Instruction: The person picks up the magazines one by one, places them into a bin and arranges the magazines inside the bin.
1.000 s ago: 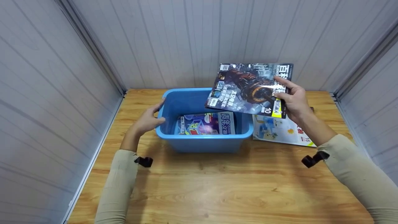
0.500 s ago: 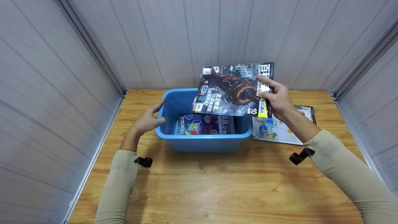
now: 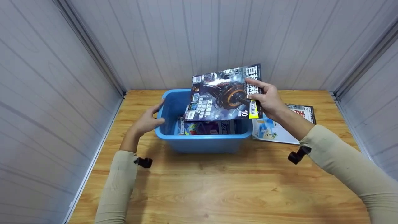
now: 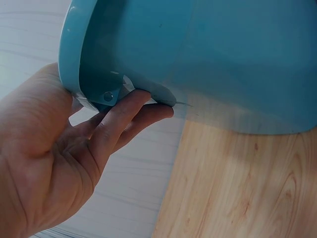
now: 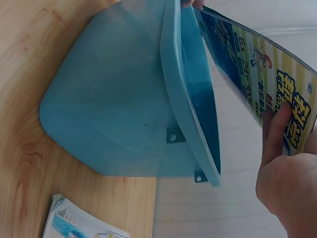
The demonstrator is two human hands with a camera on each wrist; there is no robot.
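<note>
A blue plastic bin (image 3: 202,141) stands on the wooden table (image 3: 217,186) with a colourful magazine (image 3: 205,127) lying flat inside. My right hand (image 3: 267,99) pinches a dark magazine (image 3: 220,95) by its right edge and holds it tilted over the bin's opening. From the right wrist view the magazine's back cover (image 5: 262,79) shows beside the bin's rim (image 5: 188,99). My left hand (image 3: 149,119) rests against the bin's left rim, fingers straight under the lip (image 4: 89,84).
Two more magazines (image 3: 283,127) lie on the table right of the bin, also seen as a corner (image 5: 79,220) in the right wrist view. Grey panel walls (image 3: 46,77) close in the table on the left, back and right.
My right hand has carried the dark magazine leftward and lower, from beside the bin to over its opening. The left hand has stayed on the rim.
</note>
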